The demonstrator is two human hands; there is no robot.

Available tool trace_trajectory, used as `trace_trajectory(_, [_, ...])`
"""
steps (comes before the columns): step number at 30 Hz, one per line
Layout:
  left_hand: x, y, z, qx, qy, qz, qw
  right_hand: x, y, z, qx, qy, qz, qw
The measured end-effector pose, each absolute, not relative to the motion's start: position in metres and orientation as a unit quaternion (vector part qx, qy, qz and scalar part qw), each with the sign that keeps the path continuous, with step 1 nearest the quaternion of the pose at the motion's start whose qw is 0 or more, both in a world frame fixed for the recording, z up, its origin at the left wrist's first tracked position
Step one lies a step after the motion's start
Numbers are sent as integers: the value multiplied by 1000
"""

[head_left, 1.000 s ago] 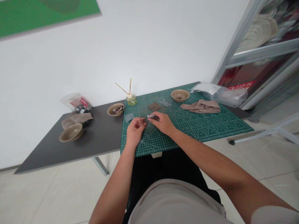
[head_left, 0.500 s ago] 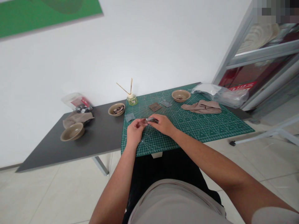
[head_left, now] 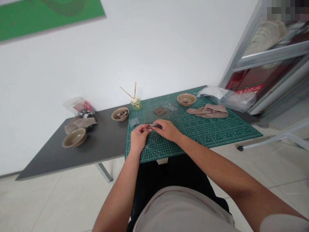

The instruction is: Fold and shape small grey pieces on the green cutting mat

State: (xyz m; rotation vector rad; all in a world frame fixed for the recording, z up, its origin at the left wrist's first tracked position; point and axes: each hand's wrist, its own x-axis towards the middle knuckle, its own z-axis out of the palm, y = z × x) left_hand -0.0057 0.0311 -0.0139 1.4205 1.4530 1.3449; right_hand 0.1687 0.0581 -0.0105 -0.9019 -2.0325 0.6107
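My right hand (head_left: 167, 130) pinches a small dark piece (head_left: 155, 125) above the green cutting mat (head_left: 205, 135); my left hand (head_left: 139, 137) is narrow beside it, holding I cannot tell. Three small patches (head_left: 159, 111) lie unhandled on the mat, farther from me.

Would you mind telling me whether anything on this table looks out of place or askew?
The green gridded cutting mat sits askew, with its front edge jutting past the dark grey table and looking unsupported there. Also, one thin wooden stick in the small glass jar leans far sideways.
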Motion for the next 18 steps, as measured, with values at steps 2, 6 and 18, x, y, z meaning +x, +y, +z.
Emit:
trace_trajectory(2, [-6,31,-13,547,561,517,344,169,58,-11,-353,-810,240,402])
trace_trajectory(6, [-6,31,-14,546,560,517,348,170,59,-11,-357,-804,244,408])
trace_trajectory(18, [-5,29,-11,550,563,511,346,170,58,-11,-354,-806,237,411])
